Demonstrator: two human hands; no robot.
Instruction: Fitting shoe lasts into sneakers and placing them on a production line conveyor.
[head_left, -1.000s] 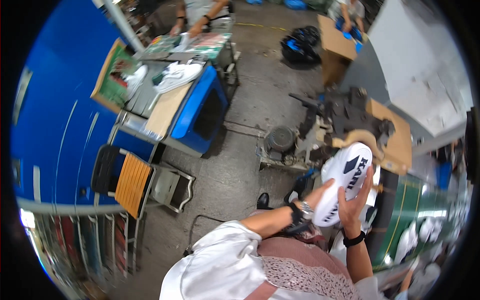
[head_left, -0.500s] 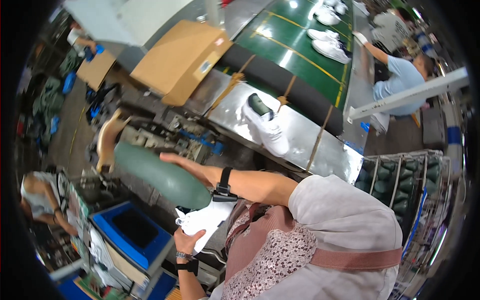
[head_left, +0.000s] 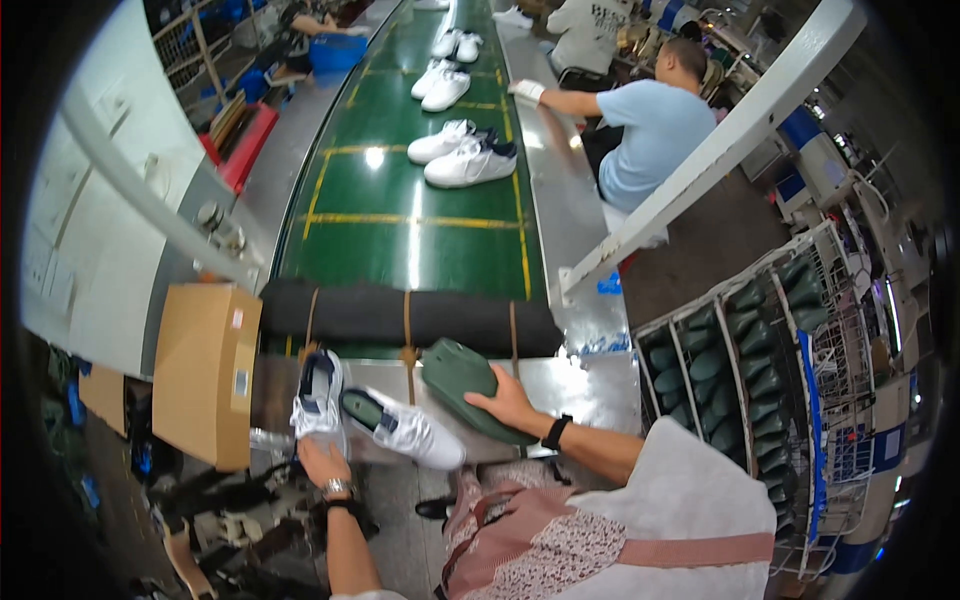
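My right hand (head_left: pixel 512 404) grips a dark green shoe last (head_left: pixel 462 388) over the metal tabletop, its fingers wrapped on the near side. My left hand (head_left: pixel 325 464) has hold of the toe end of a white lace-up sneaker (head_left: pixel 318 395). That sneaker's dark-lined opening points away from me, and no last shows inside. Between my hands a second white sneaker (head_left: pixel 410 430) lies slanted on the metal, with a green last filling its opening.
A cardboard box (head_left: pixel 205 370) stands at the left. Beyond the black padded roller (head_left: pixel 410 317), white sneakers sit on a green conveyor belt (head_left: pixel 370 255). A wire rack (head_left: pixel 740 370) of green lasts is at right, below a slanting white post (head_left: pixel 710 150). A person in light blue (head_left: pixel 655 130) sits beside the belt.
My view has swung round to face the conveyor. The sneaker in my left hand has come to the table beside the other sneaker. My right hand has brought the last over the tabletop.
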